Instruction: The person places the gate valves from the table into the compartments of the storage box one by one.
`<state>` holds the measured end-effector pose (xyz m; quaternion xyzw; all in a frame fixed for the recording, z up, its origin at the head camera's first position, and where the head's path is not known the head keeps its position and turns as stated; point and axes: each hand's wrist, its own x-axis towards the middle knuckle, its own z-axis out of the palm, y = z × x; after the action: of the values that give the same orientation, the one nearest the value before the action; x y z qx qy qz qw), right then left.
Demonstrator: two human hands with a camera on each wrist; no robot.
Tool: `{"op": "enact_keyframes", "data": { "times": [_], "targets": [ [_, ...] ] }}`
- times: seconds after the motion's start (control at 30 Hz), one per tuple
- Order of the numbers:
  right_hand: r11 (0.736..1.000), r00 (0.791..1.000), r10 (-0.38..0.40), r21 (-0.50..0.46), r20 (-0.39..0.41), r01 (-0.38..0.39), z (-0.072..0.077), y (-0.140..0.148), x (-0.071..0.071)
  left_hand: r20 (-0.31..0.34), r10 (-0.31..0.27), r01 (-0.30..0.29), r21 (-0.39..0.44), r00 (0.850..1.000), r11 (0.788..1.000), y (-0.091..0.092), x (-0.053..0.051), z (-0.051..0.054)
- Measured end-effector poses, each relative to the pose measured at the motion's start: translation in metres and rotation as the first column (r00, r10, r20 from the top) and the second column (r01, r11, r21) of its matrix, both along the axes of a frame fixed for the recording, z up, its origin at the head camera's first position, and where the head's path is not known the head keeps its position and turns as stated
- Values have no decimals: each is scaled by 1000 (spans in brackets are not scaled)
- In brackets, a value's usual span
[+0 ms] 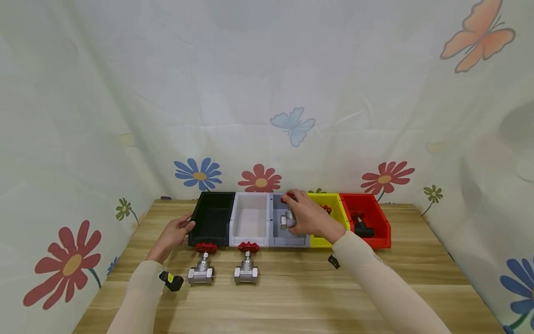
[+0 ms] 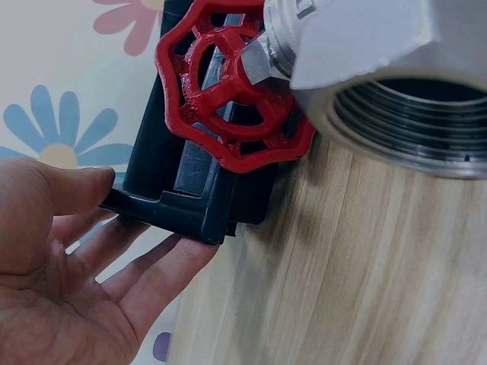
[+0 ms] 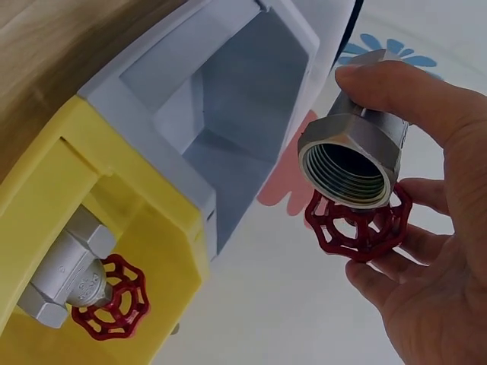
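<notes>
Above the grey bin [image 1: 289, 241], my right hand [image 1: 310, 215] holds a metal gate valve [image 3: 354, 156] with a red handwheel. Thumb lies on the valve's body, while the other fingers reach around by the handwheel. My left hand [image 1: 173, 234] grips the outer left edge of the black bin [image 2: 163, 217], thumb at the rim and fingers along the outside. Two similar valves stand on the table in front: one valve [image 1: 201, 271] before the black bin, another valve [image 1: 246, 271] before the white bin [image 1: 250, 242].
Right of the grey bin, the yellow bin [image 3: 144, 190] contains a red-wheeled valve [image 3: 65, 274]. The red bin [image 1: 385, 232] at the row's right end contains a dark fitting [image 1: 364, 229]. The bins stand on a wooden table [image 1: 292, 297] against a flower-printed curtain [image 1: 233, 93].
</notes>
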<state>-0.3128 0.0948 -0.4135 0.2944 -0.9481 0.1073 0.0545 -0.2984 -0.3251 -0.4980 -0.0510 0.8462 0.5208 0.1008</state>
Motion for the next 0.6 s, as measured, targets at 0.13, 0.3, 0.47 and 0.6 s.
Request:
{"op": "enact_keyframes", "data": {
  "times": [0.13,0.3,0.47,0.6],
  "targets": [
    [1000,999,-16,-3,29,17,-2,0,-6,5,8,-8,-11,1000,1000,1,0,0],
    [999,999,-32,17,44,31,-9,-2,-14,10,11,-11,-3,1000,1000,1,0,-1],
    [999,998,-32,24,54,30,-15,-6,-21,1,14,-14,-6,1000,1000,0,0,0],
    [999,996,-39,37,80,36,-20,-9,-26,2,9,-9,-8,1000,1000,0,0,0]
  ]
}}
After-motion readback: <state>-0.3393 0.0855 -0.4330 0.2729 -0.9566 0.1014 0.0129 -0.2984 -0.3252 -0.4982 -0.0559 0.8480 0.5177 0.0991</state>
